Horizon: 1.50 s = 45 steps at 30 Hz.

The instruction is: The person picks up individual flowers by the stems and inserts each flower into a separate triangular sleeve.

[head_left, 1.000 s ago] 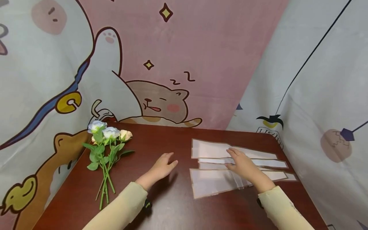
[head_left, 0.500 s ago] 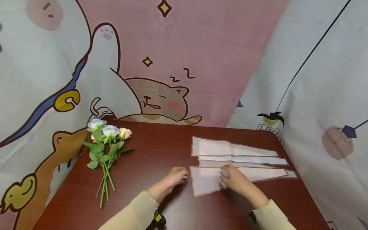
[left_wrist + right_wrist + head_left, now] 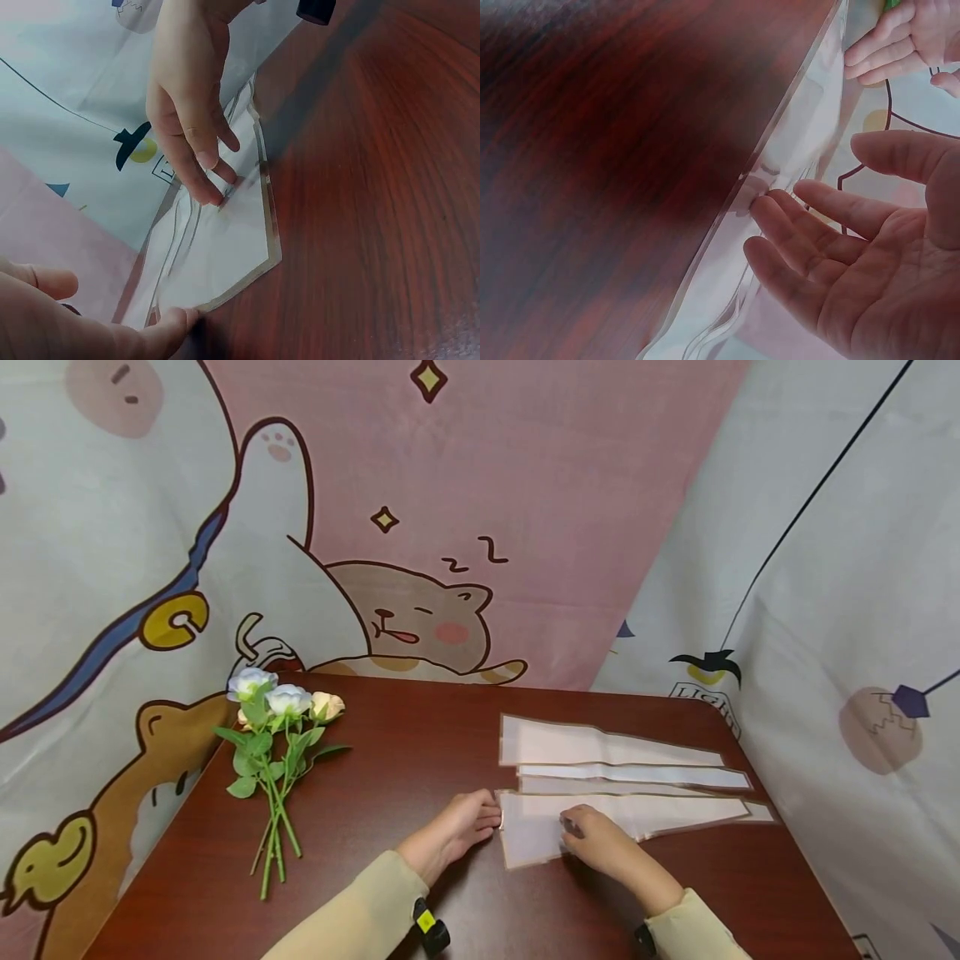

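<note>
Pale, folded wrapping sheets with tan borders lie at the right of the table in the head view. My left hand point(image 3: 459, 828) is at the left end of the nearest wrapping sheet point(image 3: 529, 837); in the left wrist view a fingertip point(image 3: 178, 321) touches its corner. My right hand point(image 3: 602, 839) is over the middle of that sheet, its fingers slightly bent. Seen from the right wrist, the fingertips point(image 3: 759, 206) rest against the glossy sheet, palm turned up and thumb apart. Behind it lie a narrow sheet point(image 3: 637, 775) and a far sheet point(image 3: 551, 742).
A bunch of flowers point(image 3: 288, 702), white-blue and cream with long green stems, lies at the table's left. The dark red-brown table point(image 3: 390, 735) meets a cartoon-printed backdrop point(image 3: 562, 527) behind it and on both sides. A wrist camera point(image 3: 431, 928) sits below my left hand.
My left hand has moved right and nearer, to the left end of the near sheet. My right hand has come back from the farther sheets, toward the near sheet's front edge.
</note>
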Available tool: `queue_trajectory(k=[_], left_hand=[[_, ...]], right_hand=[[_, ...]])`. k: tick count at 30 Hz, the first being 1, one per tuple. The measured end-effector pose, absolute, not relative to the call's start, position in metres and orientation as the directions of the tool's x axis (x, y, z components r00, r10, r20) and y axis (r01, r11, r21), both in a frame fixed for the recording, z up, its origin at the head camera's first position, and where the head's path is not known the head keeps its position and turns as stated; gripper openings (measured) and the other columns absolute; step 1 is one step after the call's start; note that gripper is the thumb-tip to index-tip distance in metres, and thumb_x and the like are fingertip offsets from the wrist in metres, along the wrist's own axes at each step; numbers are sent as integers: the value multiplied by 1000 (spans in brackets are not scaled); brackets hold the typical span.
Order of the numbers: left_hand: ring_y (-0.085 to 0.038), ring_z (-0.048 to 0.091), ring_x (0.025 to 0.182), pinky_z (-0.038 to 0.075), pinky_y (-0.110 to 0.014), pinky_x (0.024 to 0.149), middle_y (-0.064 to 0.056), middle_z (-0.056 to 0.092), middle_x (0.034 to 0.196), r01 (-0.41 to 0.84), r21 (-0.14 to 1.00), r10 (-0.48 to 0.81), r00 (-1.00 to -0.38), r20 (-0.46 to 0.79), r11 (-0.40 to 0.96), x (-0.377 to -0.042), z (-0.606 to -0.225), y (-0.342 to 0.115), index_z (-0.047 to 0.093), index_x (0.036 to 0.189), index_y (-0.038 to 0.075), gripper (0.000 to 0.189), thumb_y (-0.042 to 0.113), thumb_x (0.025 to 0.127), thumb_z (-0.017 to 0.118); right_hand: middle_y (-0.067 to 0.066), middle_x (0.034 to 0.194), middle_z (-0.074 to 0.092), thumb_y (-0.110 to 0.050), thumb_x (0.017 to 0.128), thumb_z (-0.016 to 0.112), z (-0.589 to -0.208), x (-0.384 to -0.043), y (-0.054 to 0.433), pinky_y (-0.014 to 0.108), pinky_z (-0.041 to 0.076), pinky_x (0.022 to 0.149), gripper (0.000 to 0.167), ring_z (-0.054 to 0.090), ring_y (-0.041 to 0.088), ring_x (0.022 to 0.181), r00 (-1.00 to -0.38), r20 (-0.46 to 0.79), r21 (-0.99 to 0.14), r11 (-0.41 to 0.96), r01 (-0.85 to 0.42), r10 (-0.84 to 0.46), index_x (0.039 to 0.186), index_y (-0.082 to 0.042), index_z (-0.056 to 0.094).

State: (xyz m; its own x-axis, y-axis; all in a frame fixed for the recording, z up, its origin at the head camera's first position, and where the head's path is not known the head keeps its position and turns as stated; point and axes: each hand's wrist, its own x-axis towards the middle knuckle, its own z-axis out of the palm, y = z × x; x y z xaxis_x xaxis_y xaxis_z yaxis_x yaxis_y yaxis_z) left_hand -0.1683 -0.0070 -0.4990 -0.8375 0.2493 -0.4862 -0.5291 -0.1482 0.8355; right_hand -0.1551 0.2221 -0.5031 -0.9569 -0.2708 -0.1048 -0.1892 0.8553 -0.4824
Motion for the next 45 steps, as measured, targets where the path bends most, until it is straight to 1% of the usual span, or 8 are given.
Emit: queue_trajectory(k=[4,11,18,22,25,30,40,45], left_hand=[[-43,49,122,35,-53,107,-33,51,127,-546,819,258,-829,-497,-177,-170,-504,-5,45,108,-7,33,10,81,42],[-44,45,126,31,-58,106,-28,48,134,-555,815,307,-815,-492,-168,-172,-508,-2,30,132,-10,57,9,80,39],[-48,44,125,42,-54,101,-35,31,139,-496,828,267,-861,-432,-262,-172,-507,0,15,142,-10,60,-6,84,32],[-40,53,117,49,-47,94,-34,43,134,-503,839,278,-852,-443,-206,-171,-510,-2,26,139,-12,53,-8,87,34],[-28,64,100,54,-33,79,-28,59,120,-504,859,298,-837,-458,-95,-169,-513,-4,42,131,-13,43,-8,88,41],[-16,68,76,48,-17,57,-21,70,96,-455,889,348,-825,-445,58,-165,-514,-7,56,112,-12,28,-8,85,48],[-22,71,73,56,-23,60,-24,70,88,-398,906,311,-851,-423,143,-163,-515,-8,61,106,-13,20,-4,88,58],[-21,71,70,56,-21,57,-25,70,86,-384,916,279,-872,-402,119,-166,-518,-8,63,102,-13,17,-5,87,60]], right_hand=[[12,107,63,-7,81,66,-504,-155,222,45,48,92,29,61,28,102,-958,-91,-482,854,-198,-273,109,3,65],[12,107,63,-7,81,65,-503,-155,222,45,49,90,30,61,27,99,-956,-66,-478,850,-221,-285,109,3,65],[10,106,62,-9,81,66,-503,-156,222,43,50,87,31,61,23,95,-953,-78,-473,852,-223,-292,110,2,64],[10,106,61,-10,81,68,-503,-156,221,41,51,82,34,60,20,91,-948,-77,-457,856,-241,-308,113,1,64],[11,107,59,-13,80,70,-503,-157,220,42,50,84,38,60,24,93,-942,-70,-415,868,-272,-329,114,1,64],[12,107,54,-17,78,73,-504,-157,218,44,49,85,42,58,28,93,-939,-88,-345,894,-285,-333,116,0,64],[12,106,52,-20,77,74,-504,-156,214,47,51,76,45,56,30,92,-945,-100,-297,915,-272,-313,117,-1,63],[13,105,54,-19,77,74,-503,-155,213,47,51,77,44,57,29,92,-942,-83,-300,909,-289,-327,115,0,63]])
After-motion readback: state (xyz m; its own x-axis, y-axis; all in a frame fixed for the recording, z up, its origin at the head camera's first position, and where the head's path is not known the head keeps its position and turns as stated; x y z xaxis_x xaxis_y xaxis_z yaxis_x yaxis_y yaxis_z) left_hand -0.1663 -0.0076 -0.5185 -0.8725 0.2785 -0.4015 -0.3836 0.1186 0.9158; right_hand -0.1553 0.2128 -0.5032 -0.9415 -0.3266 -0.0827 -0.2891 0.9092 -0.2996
